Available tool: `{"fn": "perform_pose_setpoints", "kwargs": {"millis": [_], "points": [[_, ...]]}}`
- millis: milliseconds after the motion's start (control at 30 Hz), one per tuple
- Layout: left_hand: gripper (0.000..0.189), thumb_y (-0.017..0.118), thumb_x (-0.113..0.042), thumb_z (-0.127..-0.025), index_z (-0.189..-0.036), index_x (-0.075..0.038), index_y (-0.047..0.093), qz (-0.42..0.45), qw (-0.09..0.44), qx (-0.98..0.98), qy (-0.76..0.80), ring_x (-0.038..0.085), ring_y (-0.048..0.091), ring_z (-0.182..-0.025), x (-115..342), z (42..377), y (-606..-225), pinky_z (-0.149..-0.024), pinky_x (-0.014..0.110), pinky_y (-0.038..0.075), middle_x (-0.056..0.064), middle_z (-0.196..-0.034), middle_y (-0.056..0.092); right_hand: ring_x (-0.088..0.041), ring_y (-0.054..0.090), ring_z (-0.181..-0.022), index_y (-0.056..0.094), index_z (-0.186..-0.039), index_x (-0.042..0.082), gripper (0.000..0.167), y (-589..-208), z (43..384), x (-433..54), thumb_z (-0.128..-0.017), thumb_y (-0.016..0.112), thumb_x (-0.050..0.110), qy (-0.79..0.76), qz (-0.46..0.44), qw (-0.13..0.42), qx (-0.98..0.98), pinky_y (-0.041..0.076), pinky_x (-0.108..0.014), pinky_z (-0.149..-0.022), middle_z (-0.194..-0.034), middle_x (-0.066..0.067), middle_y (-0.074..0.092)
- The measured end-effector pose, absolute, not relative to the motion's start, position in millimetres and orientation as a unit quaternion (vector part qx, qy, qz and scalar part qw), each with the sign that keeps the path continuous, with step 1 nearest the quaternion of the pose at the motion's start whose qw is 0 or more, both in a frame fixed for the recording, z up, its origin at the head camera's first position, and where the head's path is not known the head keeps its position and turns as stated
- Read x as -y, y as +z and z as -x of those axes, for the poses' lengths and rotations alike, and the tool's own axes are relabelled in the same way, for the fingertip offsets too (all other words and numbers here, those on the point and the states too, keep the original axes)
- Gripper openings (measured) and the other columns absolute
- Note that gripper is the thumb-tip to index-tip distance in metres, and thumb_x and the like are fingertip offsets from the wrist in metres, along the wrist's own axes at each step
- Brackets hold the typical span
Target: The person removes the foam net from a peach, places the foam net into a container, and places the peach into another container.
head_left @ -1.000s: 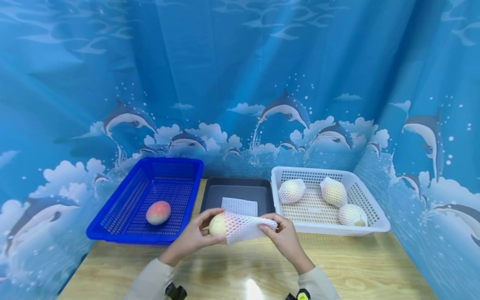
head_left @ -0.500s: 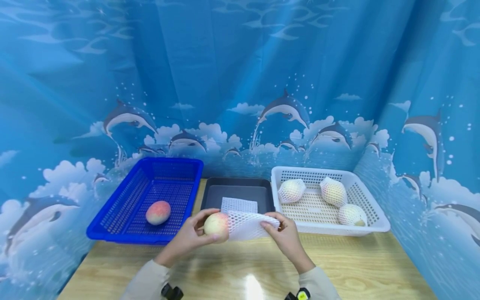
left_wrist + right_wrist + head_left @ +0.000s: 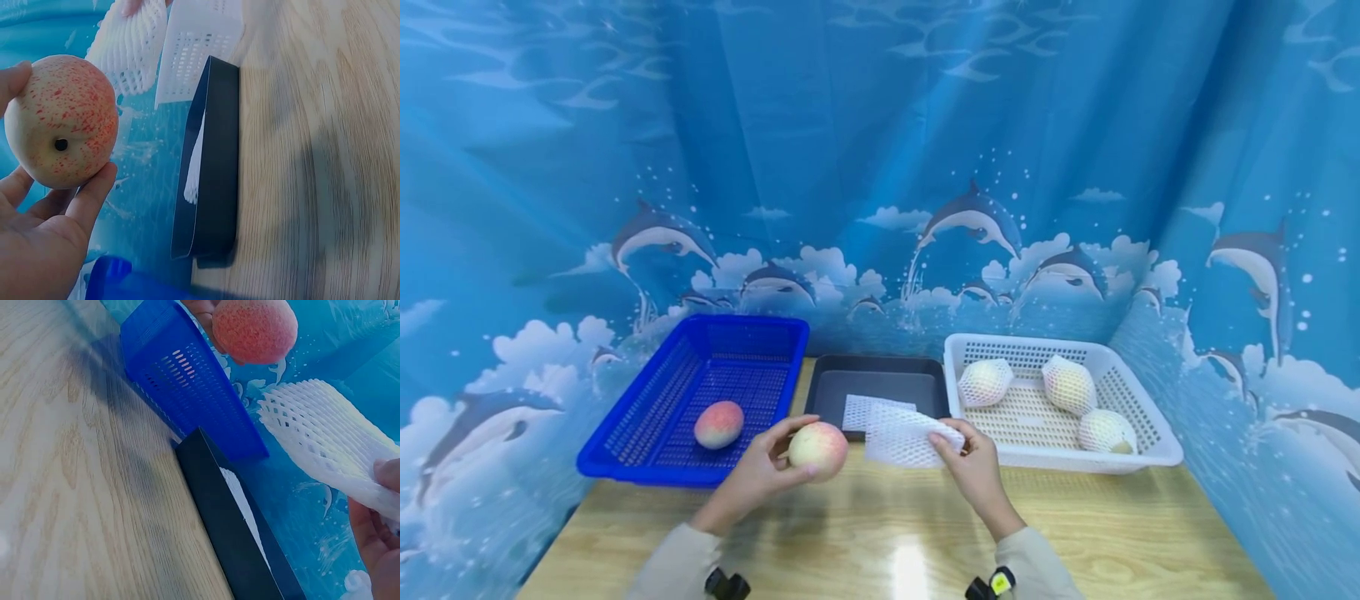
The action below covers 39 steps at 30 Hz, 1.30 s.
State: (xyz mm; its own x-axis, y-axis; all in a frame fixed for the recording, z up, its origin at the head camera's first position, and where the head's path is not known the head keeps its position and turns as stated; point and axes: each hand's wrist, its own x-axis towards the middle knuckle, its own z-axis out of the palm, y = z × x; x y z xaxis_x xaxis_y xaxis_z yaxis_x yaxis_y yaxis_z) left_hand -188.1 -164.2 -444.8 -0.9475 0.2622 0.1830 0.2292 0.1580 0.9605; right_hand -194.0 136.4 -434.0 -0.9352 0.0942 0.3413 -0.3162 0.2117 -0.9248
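Observation:
My left hand (image 3: 765, 468) grips a pale peach with a red blush (image 3: 818, 452), thumb and fingers round its left side. In the left wrist view the peach (image 3: 62, 122) is bare and shows a small dark hole. To its right, my right hand (image 3: 973, 471) pinches the end of a white foam net sleeve (image 3: 901, 435). The sleeve hangs flattened, its mesh end toward the peach, with a gap between them. In the right wrist view the mesh of the sleeve (image 3: 328, 428) is spread slightly at its free end.
A blue basket (image 3: 617, 473) at left holds another peach (image 3: 718, 425). Behind the hands, a dark tray (image 3: 880, 367) holds a white foam net (image 3: 855, 410). The white basket (image 3: 1060, 461) at right contains several net-wrapped fruits (image 3: 1070, 385). All stand on a wooden table (image 3: 842, 542).
The peach has come out of the foam net sleeve as my left hand moved left with it. My right hand still pinches the sleeve, which now hangs flat and apart from the peach.

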Motion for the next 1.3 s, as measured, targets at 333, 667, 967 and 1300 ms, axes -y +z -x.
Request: {"fn": "perform_pose_setpoints", "kwargs": {"millis": [333, 667, 967, 1300], "points": [[0.069, 0.081, -0.013, -0.076, -0.136, -0.011, 0.049, -0.085, 0.015, -0.782, 0.617, 0.033, 0.054, -0.115, 181, 188, -436, -0.089, 0.034, 0.055, 0.018, -0.136, 0.048, -0.001, 0.054, -0.064, 0.068, -0.102, -0.007, 0.023, -453, 219, -139, -0.081, 0.074, 0.001, 0.633, -0.037, 0.156, 0.757, 0.046, -0.013, -0.054, -0.094, -0.021, 0.068], [0.067, 0.079, -0.013, -0.079, -0.137, -0.009, 0.047, -0.091, -0.022, -0.796, 0.599, 0.036, 0.053, -0.115, 205, 187, -435, -0.083, 0.026, 0.055, 0.02, -0.135, 0.047, -0.001, 0.054, -0.065, 0.069, -0.1, -0.004, 0.022, -459, 235, -136, -0.082, 0.075, 0.006, 0.625, -0.037, 0.177, 0.759, 0.046, -0.013, -0.055, -0.09, -0.016, 0.068], [0.064, 0.076, -0.018, -0.083, -0.139, -0.007, 0.046, -0.073, -0.06, -0.817, 0.57, 0.001, 0.053, -0.107, 229, 185, -433, -0.084, 0.02, 0.052, 0.015, -0.138, 0.044, -0.003, 0.053, -0.062, 0.068, -0.098, -0.009, 0.019, -435, 232, -129, -0.081, 0.072, -0.002, 0.609, -0.078, 0.181, 0.768, 0.045, -0.013, -0.054, -0.085, -0.021, 0.068], [0.072, 0.07, -0.024, -0.089, -0.148, -0.007, 0.033, -0.012, -0.079, -0.832, 0.549, 0.038, 0.041, -0.13, 256, 181, -422, -0.081, 0.01, 0.046, 0.02, -0.148, 0.035, -0.008, 0.044, -0.055, 0.068, -0.099, -0.007, 0.017, -418, 234, -120, -0.084, 0.07, 0.002, 0.587, -0.082, 0.165, 0.789, 0.037, -0.015, -0.048, -0.081, -0.019, 0.067]]}}
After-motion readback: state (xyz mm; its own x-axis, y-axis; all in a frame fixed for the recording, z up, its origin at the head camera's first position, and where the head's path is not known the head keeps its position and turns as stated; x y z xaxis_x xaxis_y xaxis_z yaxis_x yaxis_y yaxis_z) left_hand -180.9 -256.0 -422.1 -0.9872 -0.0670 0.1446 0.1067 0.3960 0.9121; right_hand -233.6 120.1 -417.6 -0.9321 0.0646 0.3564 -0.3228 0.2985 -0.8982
